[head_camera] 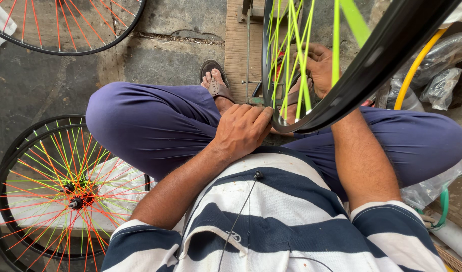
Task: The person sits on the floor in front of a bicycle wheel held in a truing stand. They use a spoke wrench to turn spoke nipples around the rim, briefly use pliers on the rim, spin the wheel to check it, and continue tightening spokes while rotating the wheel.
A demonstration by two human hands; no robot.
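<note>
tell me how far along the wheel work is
Done, by the look of it: two fully spoked wheels lie stacked at the person's left, another farther off. In hand: a black rim with green spokes, left hand on its edge, right hand among the spokes. What remains on this wheel cannot be told.

The wheel rim (341,95) stands before the lap, left hand (241,128) on its near edge, right hand (319,65) apparently behind the spokes. Stacked wheels (54,191) lie on the floor (39,85) left.
</note>
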